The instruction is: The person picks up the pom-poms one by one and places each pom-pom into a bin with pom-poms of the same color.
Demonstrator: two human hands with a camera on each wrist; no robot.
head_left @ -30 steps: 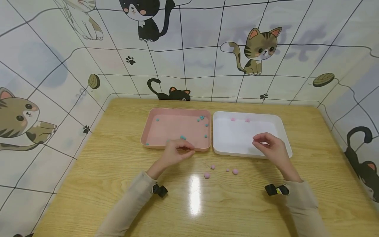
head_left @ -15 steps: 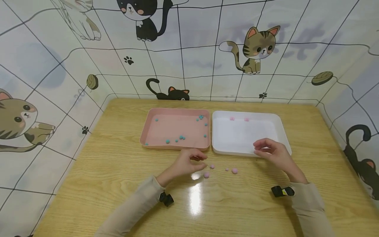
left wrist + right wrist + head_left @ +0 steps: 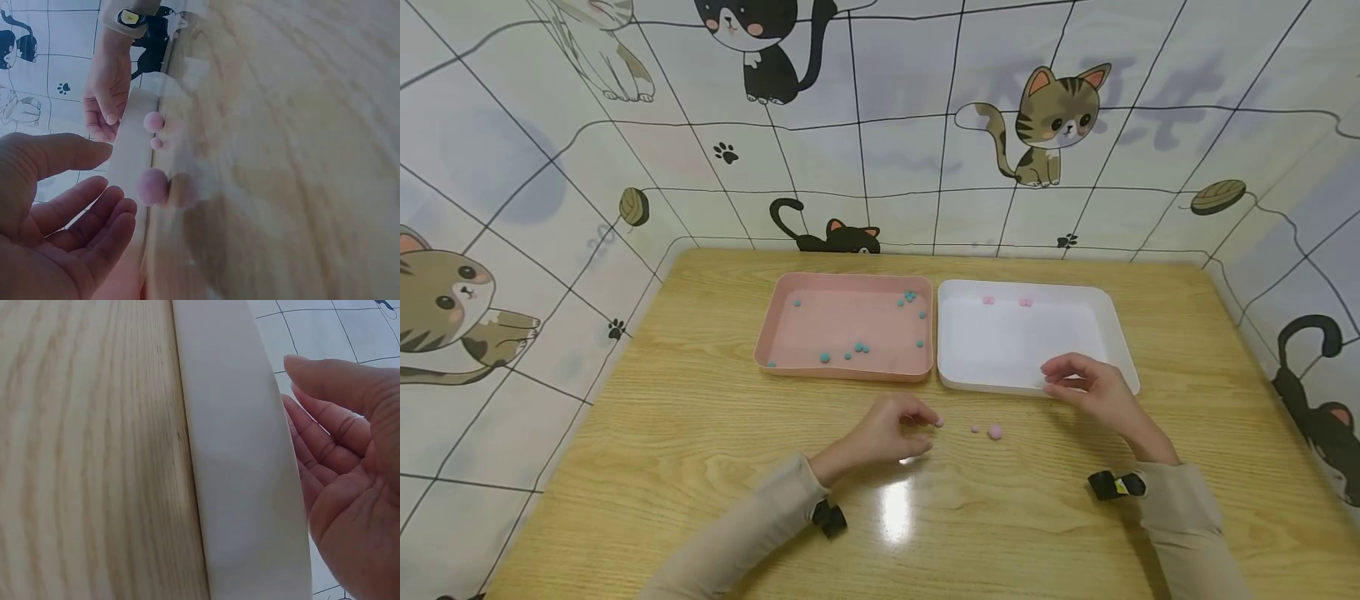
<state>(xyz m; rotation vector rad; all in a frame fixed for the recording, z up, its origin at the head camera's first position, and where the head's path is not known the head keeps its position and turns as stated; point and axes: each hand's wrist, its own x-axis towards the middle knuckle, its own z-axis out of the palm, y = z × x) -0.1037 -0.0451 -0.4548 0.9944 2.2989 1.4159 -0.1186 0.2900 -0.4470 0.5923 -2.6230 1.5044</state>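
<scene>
Our left hand (image 3: 883,432) lies on the pale wooden table (image 3: 700,467) with relaxed, uncurled fingers (image 3: 94,212) that grip nothing, its fingertips just short of the nearest small pink pompom (image 3: 939,423); two more pink pompoms (image 3: 995,432) lie just beyond it, all in front of the white rectangular plastic tray (image 3: 1116,333). Our right hand (image 3: 1086,385) hovers loosely open over that tray's front edge, holding nothing. Inside the white tray, pink pompoms (image 3: 988,300) already sit by the far wall. Left of the white tray, touching it, the pink rectangular plastic tray (image 3: 767,333) holds the scattered teal pompoms (image 3: 859,347). We judge the sorting nearly finished: only the loose pink ones are left.
</scene>
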